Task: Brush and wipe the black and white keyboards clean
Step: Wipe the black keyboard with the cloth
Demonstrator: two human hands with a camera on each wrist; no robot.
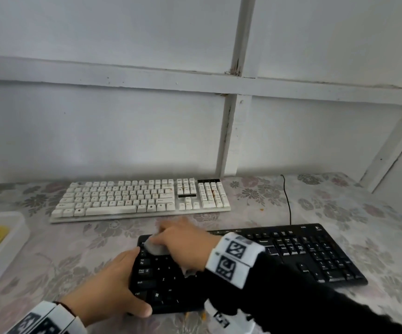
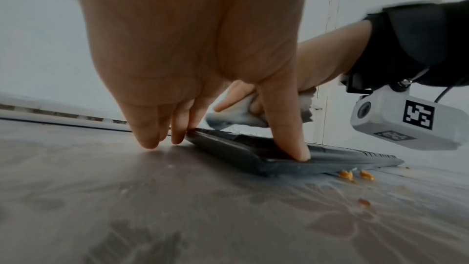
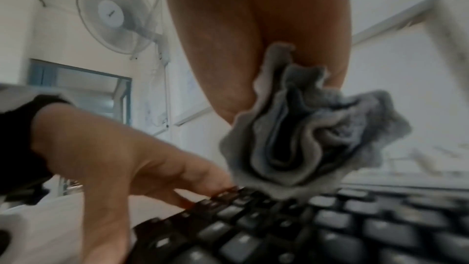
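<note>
The black keyboard lay on the table, its long axis running left to right and slightly askew, with the white keyboard parallel behind it. Its left end was gripped by the left hand, thumb on the front edge. A grey cloth was bunched in the right hand and pressed on the upper-left keys.

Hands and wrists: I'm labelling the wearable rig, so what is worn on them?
Both hands, left and right, are bare. Each wrist carries a white band printed with black square markers. Black sleeves cover the forearms. Under the right wrist hangs a white camera housing with a marker and a thin cable.
</note>
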